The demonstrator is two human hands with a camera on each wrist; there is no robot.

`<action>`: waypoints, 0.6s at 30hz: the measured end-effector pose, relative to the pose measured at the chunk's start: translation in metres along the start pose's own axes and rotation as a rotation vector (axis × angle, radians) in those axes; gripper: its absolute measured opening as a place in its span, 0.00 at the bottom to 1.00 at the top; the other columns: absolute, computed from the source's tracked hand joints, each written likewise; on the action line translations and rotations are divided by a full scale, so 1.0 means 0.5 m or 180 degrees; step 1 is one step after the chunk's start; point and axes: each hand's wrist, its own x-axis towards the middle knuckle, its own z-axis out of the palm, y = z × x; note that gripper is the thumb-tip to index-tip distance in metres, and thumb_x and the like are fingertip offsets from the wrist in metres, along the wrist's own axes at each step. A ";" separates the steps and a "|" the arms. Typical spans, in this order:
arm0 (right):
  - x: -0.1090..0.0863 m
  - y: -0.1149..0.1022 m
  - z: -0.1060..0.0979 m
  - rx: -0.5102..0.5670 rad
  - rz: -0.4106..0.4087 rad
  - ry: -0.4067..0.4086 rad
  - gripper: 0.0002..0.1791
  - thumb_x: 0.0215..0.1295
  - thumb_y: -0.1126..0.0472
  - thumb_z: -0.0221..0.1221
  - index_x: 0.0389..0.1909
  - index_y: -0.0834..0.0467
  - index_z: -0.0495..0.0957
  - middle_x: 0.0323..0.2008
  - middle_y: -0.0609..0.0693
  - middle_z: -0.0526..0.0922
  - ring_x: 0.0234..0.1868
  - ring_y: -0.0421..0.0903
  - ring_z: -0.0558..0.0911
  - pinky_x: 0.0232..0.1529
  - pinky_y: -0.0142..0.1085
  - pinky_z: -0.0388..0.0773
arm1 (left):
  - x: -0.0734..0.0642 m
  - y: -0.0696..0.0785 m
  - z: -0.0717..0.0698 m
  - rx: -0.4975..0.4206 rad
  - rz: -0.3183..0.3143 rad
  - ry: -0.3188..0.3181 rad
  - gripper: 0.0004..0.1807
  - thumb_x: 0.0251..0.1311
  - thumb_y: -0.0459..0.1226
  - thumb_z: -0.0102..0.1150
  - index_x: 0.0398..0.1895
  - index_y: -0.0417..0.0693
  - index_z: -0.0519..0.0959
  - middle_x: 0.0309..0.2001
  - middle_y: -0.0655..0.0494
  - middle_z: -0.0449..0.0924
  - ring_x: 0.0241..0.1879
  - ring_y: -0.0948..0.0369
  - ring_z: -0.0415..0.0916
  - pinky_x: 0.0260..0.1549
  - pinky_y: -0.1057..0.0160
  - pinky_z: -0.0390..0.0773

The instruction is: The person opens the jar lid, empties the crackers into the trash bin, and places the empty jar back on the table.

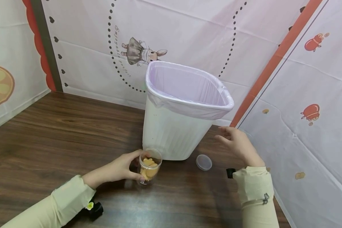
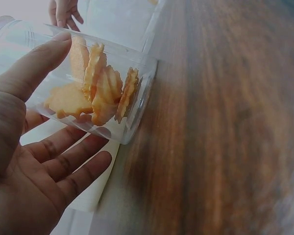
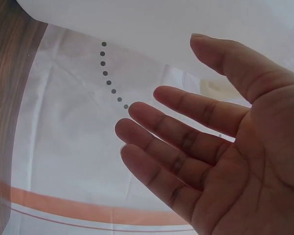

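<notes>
My left hand (image 1: 117,169) grips a clear plastic jar (image 1: 157,155) without a lid, the thumb on its near side and the fingers behind it. Several golden biscuits (image 2: 104,90) with wavy edges lie inside, in its lower part. In the head view the jar stands upright, close in front of a white trash bin (image 1: 171,133). My right hand (image 1: 239,142) holds nothing; it is raised to the right of the bin, and in the right wrist view its fingers are loosely spread. A round, clear lid (image 1: 203,162) lies on the table between the bin and that hand.
A pale purple bag (image 1: 185,82) lines the bin and folds over its rim. Dark wood-grain table (image 1: 60,133) extends under everything. Printed white cloth (image 1: 82,41) closes off the back and both sides, with the bin close to the back one.
</notes>
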 end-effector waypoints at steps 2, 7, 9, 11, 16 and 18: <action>0.000 -0.001 -0.004 -0.0006 0.0010 0.0001 0.30 0.68 0.48 0.56 0.63 0.63 0.70 0.58 0.65 0.77 0.53 0.60 0.81 0.54 0.55 0.74 | 0.001 0.000 0.000 0.0010 -0.0003 0.0000 0.40 0.47 0.56 0.70 0.63 0.55 0.67 0.52 0.61 0.78 0.48 0.61 0.76 0.48 0.61 0.77; -0.001 -0.002 -0.012 0.0008 0.0028 0.0002 0.32 0.68 0.44 0.55 0.64 0.61 0.69 0.60 0.63 0.75 0.54 0.59 0.80 0.55 0.55 0.74 | 0.002 0.000 -0.001 0.0000 0.0003 -0.0003 0.40 0.47 0.56 0.70 0.63 0.55 0.67 0.52 0.61 0.78 0.48 0.61 0.76 0.48 0.60 0.77; -0.003 -0.002 -0.015 0.0040 0.0046 0.0018 0.32 0.68 0.44 0.55 0.64 0.61 0.69 0.60 0.63 0.75 0.55 0.59 0.80 0.56 0.55 0.73 | 0.002 0.000 -0.001 -0.0010 0.0007 -0.0010 0.40 0.47 0.56 0.70 0.63 0.55 0.67 0.52 0.61 0.78 0.48 0.61 0.76 0.48 0.60 0.77; -0.005 -0.003 -0.018 0.0070 0.0066 0.0044 0.31 0.68 0.45 0.55 0.64 0.61 0.69 0.60 0.63 0.76 0.54 0.59 0.80 0.56 0.55 0.73 | 0.002 0.000 0.000 -0.0017 0.0011 -0.0017 0.39 0.48 0.56 0.70 0.63 0.55 0.67 0.52 0.61 0.78 0.48 0.61 0.76 0.48 0.61 0.77; -0.007 -0.004 -0.025 0.0132 0.0048 0.0111 0.30 0.70 0.46 0.54 0.64 0.62 0.68 0.59 0.64 0.76 0.55 0.61 0.80 0.55 0.55 0.74 | 0.001 -0.001 0.001 -0.0018 0.0015 -0.0007 0.39 0.47 0.55 0.70 0.62 0.55 0.68 0.51 0.61 0.78 0.48 0.61 0.76 0.47 0.61 0.77; -0.006 -0.004 -0.028 0.0140 0.0042 0.0140 0.30 0.70 0.47 0.53 0.64 0.62 0.68 0.58 0.64 0.76 0.54 0.61 0.80 0.54 0.55 0.75 | 0.001 -0.002 0.001 -0.0013 0.0016 0.0004 0.39 0.47 0.55 0.70 0.62 0.55 0.68 0.51 0.61 0.78 0.48 0.61 0.76 0.47 0.62 0.77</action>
